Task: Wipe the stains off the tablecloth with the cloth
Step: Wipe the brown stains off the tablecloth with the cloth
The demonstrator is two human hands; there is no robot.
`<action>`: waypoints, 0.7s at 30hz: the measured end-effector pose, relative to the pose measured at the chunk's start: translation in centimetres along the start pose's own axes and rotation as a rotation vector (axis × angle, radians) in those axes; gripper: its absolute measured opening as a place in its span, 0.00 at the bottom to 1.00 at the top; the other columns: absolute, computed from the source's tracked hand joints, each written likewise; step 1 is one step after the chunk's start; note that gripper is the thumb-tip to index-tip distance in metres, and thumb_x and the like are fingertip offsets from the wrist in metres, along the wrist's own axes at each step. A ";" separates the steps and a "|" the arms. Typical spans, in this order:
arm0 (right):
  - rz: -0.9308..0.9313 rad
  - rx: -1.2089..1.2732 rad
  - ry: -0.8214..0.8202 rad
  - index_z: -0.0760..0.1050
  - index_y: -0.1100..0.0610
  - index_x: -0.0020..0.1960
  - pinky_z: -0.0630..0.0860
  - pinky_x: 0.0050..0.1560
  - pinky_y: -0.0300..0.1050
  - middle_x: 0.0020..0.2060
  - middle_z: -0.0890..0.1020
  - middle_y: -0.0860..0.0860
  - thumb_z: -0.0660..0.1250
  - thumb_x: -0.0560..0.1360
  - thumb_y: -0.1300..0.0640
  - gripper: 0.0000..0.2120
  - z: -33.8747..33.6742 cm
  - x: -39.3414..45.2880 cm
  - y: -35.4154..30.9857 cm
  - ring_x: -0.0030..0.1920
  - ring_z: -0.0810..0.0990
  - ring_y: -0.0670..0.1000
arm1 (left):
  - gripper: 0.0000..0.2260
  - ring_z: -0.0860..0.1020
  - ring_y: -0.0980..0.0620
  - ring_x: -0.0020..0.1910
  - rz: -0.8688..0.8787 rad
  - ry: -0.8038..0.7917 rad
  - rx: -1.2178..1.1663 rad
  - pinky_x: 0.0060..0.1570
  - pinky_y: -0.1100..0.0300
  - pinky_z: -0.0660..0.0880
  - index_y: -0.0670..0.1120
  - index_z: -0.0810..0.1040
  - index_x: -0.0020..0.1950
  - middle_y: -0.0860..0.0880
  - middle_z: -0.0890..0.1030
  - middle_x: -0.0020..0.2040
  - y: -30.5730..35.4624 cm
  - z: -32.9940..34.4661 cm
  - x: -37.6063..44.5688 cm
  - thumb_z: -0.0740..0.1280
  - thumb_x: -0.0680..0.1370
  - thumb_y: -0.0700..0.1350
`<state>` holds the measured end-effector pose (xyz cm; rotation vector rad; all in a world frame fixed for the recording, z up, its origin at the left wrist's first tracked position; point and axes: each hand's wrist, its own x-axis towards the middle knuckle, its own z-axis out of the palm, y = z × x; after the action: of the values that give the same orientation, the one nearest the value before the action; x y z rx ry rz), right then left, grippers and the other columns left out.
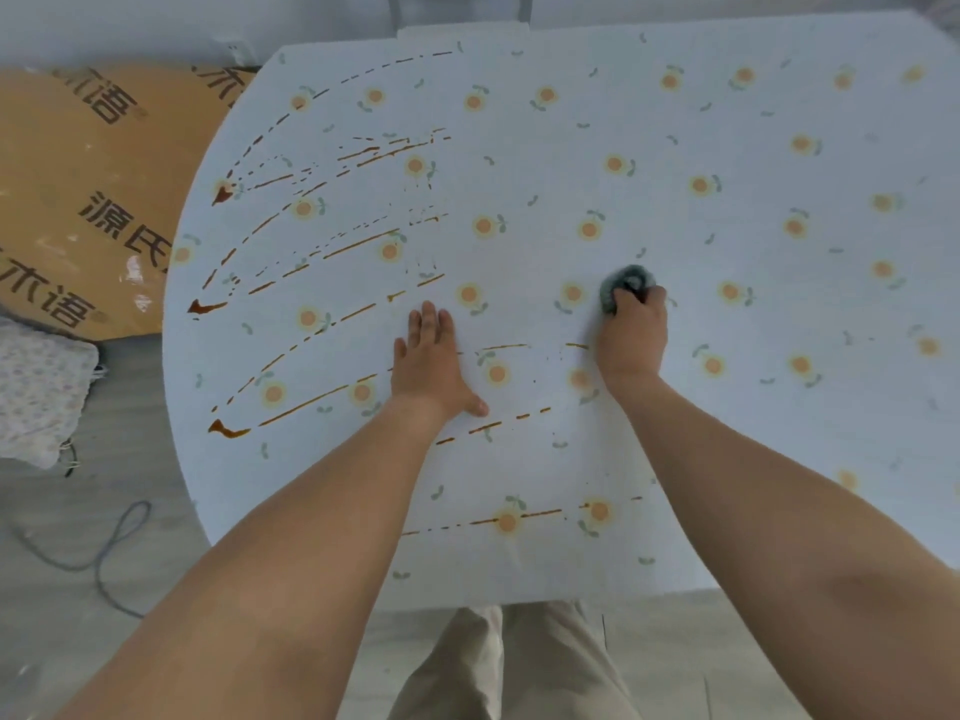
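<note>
A: Hands?
B: Right hand [631,332] grips a balled grey cloth [626,285], pressed on the flower-print tablecloth [727,122] mid-desk. Left hand [431,363] flat, fingers straight, pinning the sheet.
A: Stains?
B: Brown streaks [332,246] mostly on the left side, a few between the hands.
A: Handling?
B: Cloth looks soft, light, squashes easily; hold it bunched in the fist. Tablecloth looks thin, likely slides, so keep it pinned.

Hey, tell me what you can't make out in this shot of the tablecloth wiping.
- Head view: cloth, mostly hidden by the gripping right hand; blurred.
- Stains beneath the flat left hand: hidden.
- Tablecloth: right edge cuts it off.
- Board print: cut by left edge.
</note>
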<state>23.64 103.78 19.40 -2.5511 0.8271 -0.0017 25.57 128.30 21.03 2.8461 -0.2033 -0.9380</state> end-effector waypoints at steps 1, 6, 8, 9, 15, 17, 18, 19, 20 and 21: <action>-0.037 0.015 -0.025 0.75 0.60 0.61 0.70 0.56 0.48 0.60 0.69 0.60 0.58 0.75 0.66 0.16 0.7 -1.1 -1.2 0.57 0.71 0.61 | 0.66 0.36 0.44 0.79 -0.005 0.004 0.005 0.78 0.44 0.45 0.42 0.36 0.81 0.44 0.35 0.80 0.1 0.0 -0.2 0.80 0.62 0.63; -0.672 -0.069 -0.387 0.80 0.55 0.58 0.69 0.53 0.43 0.56 0.73 0.55 0.64 0.75 0.62 0.14 3.8 -7.0 -6.6 0.55 0.73 0.58 | 0.63 0.37 0.42 0.79 -0.012 0.040 0.046 0.78 0.43 0.43 0.42 0.37 0.81 0.41 0.37 0.81 0.7 3.0 -4.0 0.76 0.64 0.66; -0.733 -0.091 -0.435 0.80 0.53 0.60 0.69 0.55 0.44 0.56 0.73 0.55 0.65 0.75 0.61 0.15 2.7 -6.3 -5.4 0.56 0.73 0.57 | 0.65 0.36 0.43 0.79 0.006 0.029 0.033 0.78 0.44 0.43 0.43 0.37 0.81 0.43 0.35 0.80 0.6 4.2 -5.2 0.77 0.63 0.66; -0.678 -0.086 -0.397 0.80 0.52 0.60 0.69 0.56 0.44 0.55 0.73 0.55 0.65 0.75 0.61 0.15 2.0 -5.6 -4.2 0.56 0.73 0.57 | 0.65 0.36 0.43 0.79 0.011 0.030 0.021 0.78 0.44 0.44 0.43 0.37 0.81 0.43 0.35 0.80 0.5 4.3 -5.2 0.77 0.63 0.66; 0.025 0.036 -0.029 0.76 0.62 0.55 0.73 0.54 0.49 0.58 0.69 0.56 0.60 0.71 0.67 0.14 -0.3 -6.7 -0.4 0.54 0.72 0.59 | 0.63 0.36 0.42 0.79 0.011 0.009 0.019 0.78 0.44 0.43 0.42 0.37 0.80 0.42 0.35 0.80 0.6 3.8 -6.0 0.77 0.65 0.65; -0.057 0.030 -0.041 0.76 0.61 0.58 0.72 0.57 0.49 0.62 0.69 0.56 0.59 0.73 0.67 0.15 1.2 -9.1 -2.4 0.57 0.71 0.59 | 0.63 0.35 0.42 0.79 0.000 0.029 0.021 0.77 0.44 0.41 0.42 0.37 0.81 0.42 0.36 0.80 0.2 4.6 -7.4 0.76 0.64 0.66; -0.167 0.033 -0.080 0.77 0.60 0.59 0.72 0.57 0.49 0.62 0.70 0.57 0.60 0.74 0.66 0.16 2.2 -10.5 -3.4 0.58 0.72 0.59 | 0.64 0.35 0.42 0.79 0.002 0.028 0.029 0.77 0.44 0.41 0.42 0.37 0.81 0.41 0.37 0.80 0.0 5.2 -8.2 0.76 0.64 0.67; -0.302 0.037 -0.150 0.78 0.59 0.59 0.72 0.58 0.48 0.62 0.71 0.56 0.61 0.75 0.65 0.15 3.0 -11.8 -4.3 0.58 0.72 0.60 | 0.64 0.36 0.42 0.79 0.009 0.017 0.041 0.77 0.44 0.41 0.42 0.37 0.81 0.41 0.37 0.80 -0.3 5.8 -8.8 0.77 0.63 0.66; -0.446 0.017 -0.239 0.79 0.58 0.59 0.72 0.59 0.49 0.62 0.72 0.56 0.63 0.75 0.64 0.14 3.4 -13.2 -4.8 0.58 0.73 0.59 | 0.64 0.36 0.42 0.79 0.016 0.006 0.052 0.77 0.44 0.42 0.42 0.37 0.80 0.42 0.36 0.80 -0.6 6.4 -9.5 0.77 0.63 0.66; -0.579 -0.027 -0.328 0.79 0.57 0.59 0.73 0.59 0.49 0.62 0.72 0.56 0.63 0.75 0.63 0.14 3.4 -14.2 -4.7 0.58 0.73 0.59 | 0.65 0.36 0.43 0.79 0.023 0.006 0.058 0.77 0.44 0.43 0.42 0.37 0.80 0.42 0.36 0.80 -0.9 6.9 -9.9 0.77 0.63 0.66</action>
<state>15.06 116.53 20.24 -2.6226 -0.0444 0.2385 13.64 130.25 21.10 2.8921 -0.2656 -0.9346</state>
